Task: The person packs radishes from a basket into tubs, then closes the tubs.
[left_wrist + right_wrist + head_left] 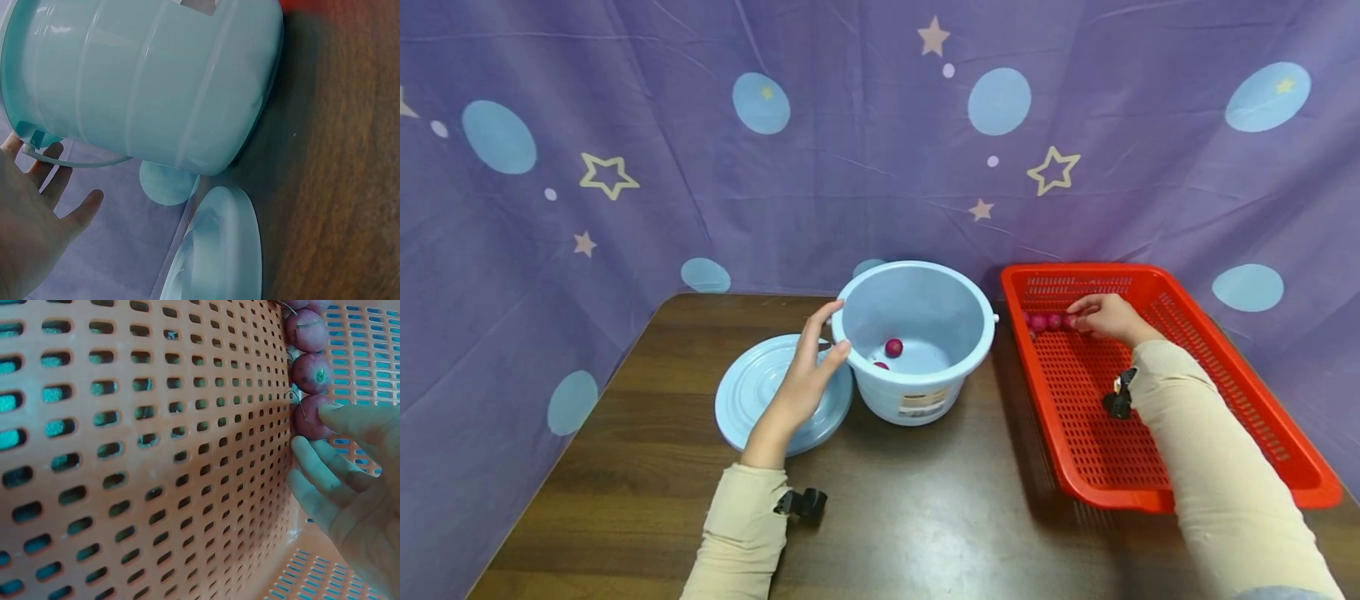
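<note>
Radish point(310, 419) by the far wall of the red basket point(1090, 450) is pinched in the grip of the right hand point(1107, 317), while the left hand point(807, 375), fingers loosely extended, touches the blue bucket point(880, 398)

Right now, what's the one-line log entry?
left hand: at bucket; right hand: pinches radish in red basket; bucket: two radishes visible; lid: off, beside bucket

Basket point(1120, 497) is red, bucket point(880, 393) blue — backdrop point(880, 125) starry purple.
</note>
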